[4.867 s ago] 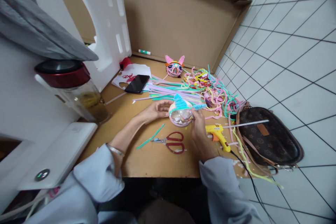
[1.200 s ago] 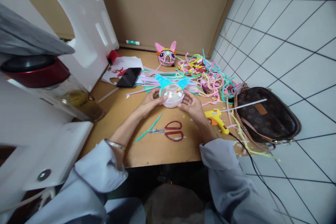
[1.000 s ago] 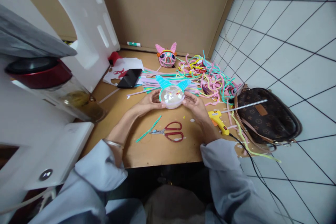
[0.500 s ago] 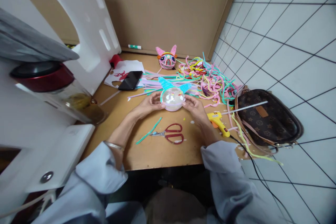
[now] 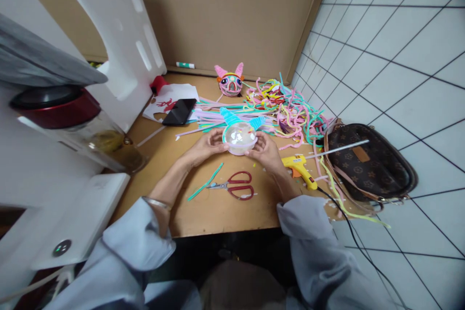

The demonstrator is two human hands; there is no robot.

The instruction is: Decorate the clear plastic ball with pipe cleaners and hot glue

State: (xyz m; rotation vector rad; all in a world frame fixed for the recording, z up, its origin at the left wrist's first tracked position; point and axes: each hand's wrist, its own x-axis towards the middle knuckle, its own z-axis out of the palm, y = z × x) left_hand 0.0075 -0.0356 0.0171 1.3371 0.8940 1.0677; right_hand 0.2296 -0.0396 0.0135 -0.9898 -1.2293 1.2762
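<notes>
Between my two hands is a clear plastic ball [image 5: 240, 136] with a pale pink strip round its lower part and two blue fuzzy ears [image 5: 229, 116] on top. My left hand [image 5: 210, 146] grips its left side, the thumb at the lower edge. On the other side my right hand [image 5: 267, 151] holds it with thumb and fingers. Red-handled scissors [image 5: 236, 185] lie on the table below the ball, their blades touching a short green pipe cleaner [image 5: 207, 181]. Just right of my right hand is a yellow glue gun [image 5: 301, 169] with a glue stick in it.
Behind the ball lie straight pipe cleaners [image 5: 214, 115] and a tangled heap of them [image 5: 294, 111]. A finished-looking pink animal head [image 5: 230, 85] stands at the back. Around are a phone [image 5: 179, 112], a brown handbag [image 5: 370, 164], a glass bottle [image 5: 105, 140] and a marker [image 5: 185, 65].
My right thumb and fingers have shifted slightly left and down along the ball's edge. The ball has tilted a little; my left hand keeps its hold.
</notes>
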